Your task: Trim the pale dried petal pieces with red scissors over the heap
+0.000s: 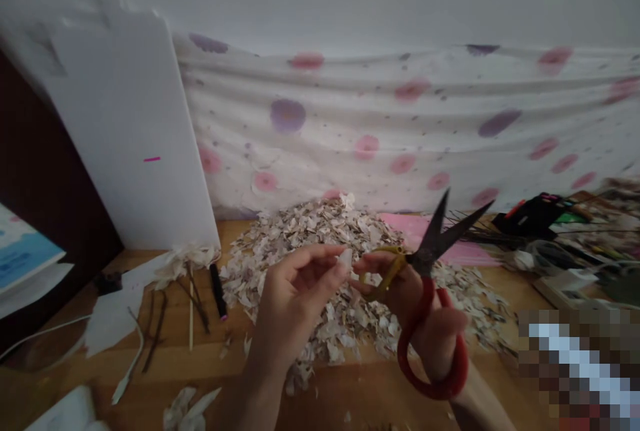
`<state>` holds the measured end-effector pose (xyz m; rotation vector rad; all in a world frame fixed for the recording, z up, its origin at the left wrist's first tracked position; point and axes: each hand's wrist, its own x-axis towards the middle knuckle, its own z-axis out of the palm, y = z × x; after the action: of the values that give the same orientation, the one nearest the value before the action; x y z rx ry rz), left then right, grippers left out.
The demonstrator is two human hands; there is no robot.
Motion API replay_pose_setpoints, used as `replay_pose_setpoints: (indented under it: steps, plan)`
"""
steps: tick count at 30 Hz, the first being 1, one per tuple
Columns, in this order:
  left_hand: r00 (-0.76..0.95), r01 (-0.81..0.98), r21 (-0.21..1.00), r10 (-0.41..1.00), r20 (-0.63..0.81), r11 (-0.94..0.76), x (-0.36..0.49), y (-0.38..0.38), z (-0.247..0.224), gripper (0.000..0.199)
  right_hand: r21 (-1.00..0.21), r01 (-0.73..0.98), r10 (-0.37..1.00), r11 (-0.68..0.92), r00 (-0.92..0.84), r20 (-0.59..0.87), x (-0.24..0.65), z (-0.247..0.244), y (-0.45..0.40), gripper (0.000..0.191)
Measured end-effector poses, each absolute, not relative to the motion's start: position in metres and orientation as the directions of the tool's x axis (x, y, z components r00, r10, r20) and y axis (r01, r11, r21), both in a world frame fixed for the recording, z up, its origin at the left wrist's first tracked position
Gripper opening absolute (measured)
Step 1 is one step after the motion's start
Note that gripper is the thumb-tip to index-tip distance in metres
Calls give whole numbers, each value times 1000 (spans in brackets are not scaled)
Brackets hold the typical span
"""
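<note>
Between the thumb and fingers of my left hand (303, 294) is a small whitish flake (345, 258). My right hand (417, 311) has its fingers and thumb through the handles of the scissors (425, 258), one yellow and one red. Their dark blades stand apart and point up and to the right. The fingertips of my right hand are close to the flake; whether they touch it is unclear. Behind and below both hands spreads a large heap of pale flakes (300, 224) on the wooden table (350, 384).
Left of the heap lie a black marker (217, 291), dark twigs (156, 331), a white cable (131, 364) and paper (115, 318). A white board (135, 124) stands behind them. At the right are a pink sheet (470, 252), a black pouch (535, 214) and a power strip (570, 284).
</note>
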<state>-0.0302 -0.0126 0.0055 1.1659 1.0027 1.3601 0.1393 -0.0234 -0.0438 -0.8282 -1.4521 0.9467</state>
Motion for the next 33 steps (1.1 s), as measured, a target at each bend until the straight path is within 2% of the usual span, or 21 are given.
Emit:
replay_pose_setpoints:
  steps: [3,5,7,13,21,33]
  plan:
    - [-22,-208,969,991,134,-136,-30,-12,7,20,-874,196,880,446,-274,388,141,-43,-30,74]
    - [-18,-201,970,990,139,-139,-29,-13,9,16,-828,316,877,464,-300,376,140,-38,-32,67]
    - [-18,-202,970,991,135,-136,-29,-15,11,12,-801,374,879,468,-287,380,136,-31,-33,69]
    - [1,-213,966,988,153,-149,-27,-18,12,12,-830,381,904,408,-296,309,126,-20,-34,80]
    - [110,-223,954,967,229,-201,-30,-17,10,10,-872,301,885,385,-387,258,126,-16,-34,79]
    - [80,-287,934,967,243,-211,-24,-18,10,9,-883,293,887,365,-397,235,127,-17,-36,89]
